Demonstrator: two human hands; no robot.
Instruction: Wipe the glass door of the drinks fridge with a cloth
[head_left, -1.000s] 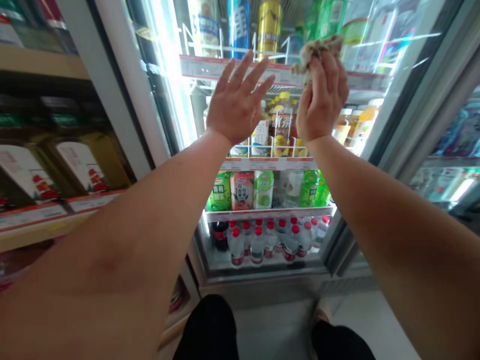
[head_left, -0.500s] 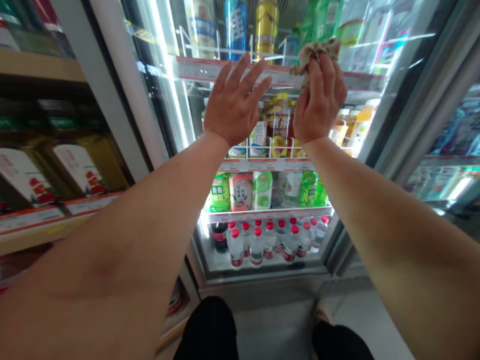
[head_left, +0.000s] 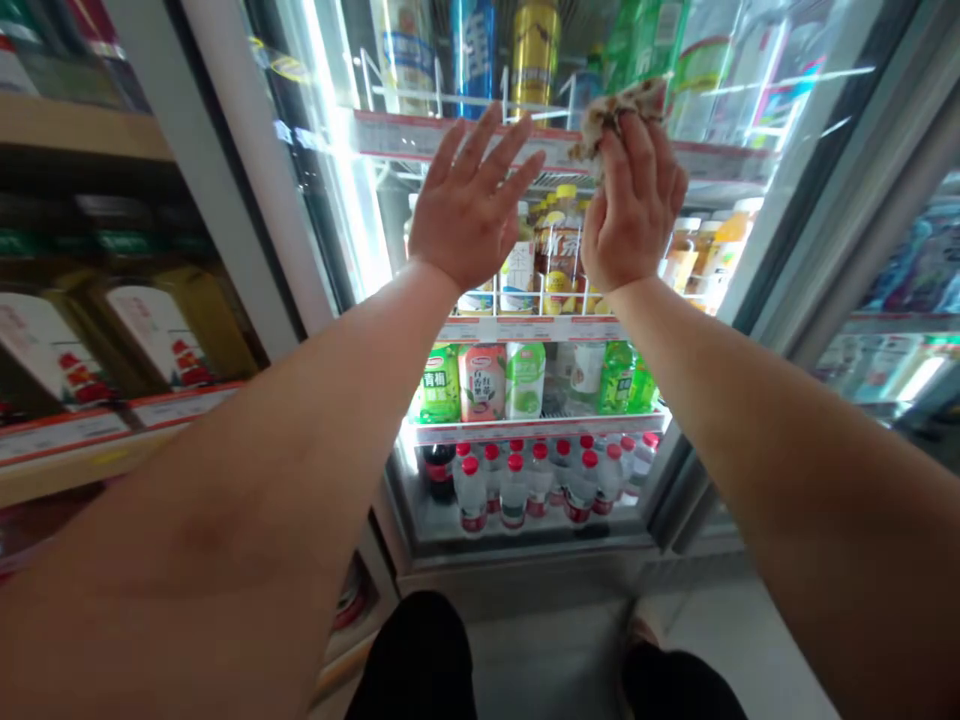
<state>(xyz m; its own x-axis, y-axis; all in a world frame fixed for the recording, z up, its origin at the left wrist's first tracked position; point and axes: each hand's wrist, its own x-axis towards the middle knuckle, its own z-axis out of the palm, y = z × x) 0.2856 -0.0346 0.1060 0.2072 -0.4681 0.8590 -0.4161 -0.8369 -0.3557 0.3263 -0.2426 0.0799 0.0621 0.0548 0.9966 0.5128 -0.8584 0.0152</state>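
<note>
A lit drinks fridge with a glass door [head_left: 555,222] fills the view ahead. My left hand [head_left: 469,210] lies flat against the glass with its fingers spread, holding nothing. To its right, my right hand [head_left: 634,205] presses a crumpled, light brown cloth [head_left: 626,105] to the pane, its fingers over the lower part of the cloth. Behind the glass, level with the cloth, runs the upper shelf's label strip [head_left: 420,140]. A gold can [head_left: 534,55] and a green bottle [head_left: 649,40] stand above that strip.
Lower fridge shelves hold drink cartons [head_left: 482,382] and several red-capped water bottles [head_left: 514,492]. On the left, an open shelf [head_left: 82,130] carries large oil bottles [head_left: 161,310]. Another fridge's metal frame [head_left: 832,200] stands at the right. My feet are on the floor [head_left: 555,640] below.
My right hand and the cloth have slid a little to the left across the glass. The left hand has stayed in nearly the same place.
</note>
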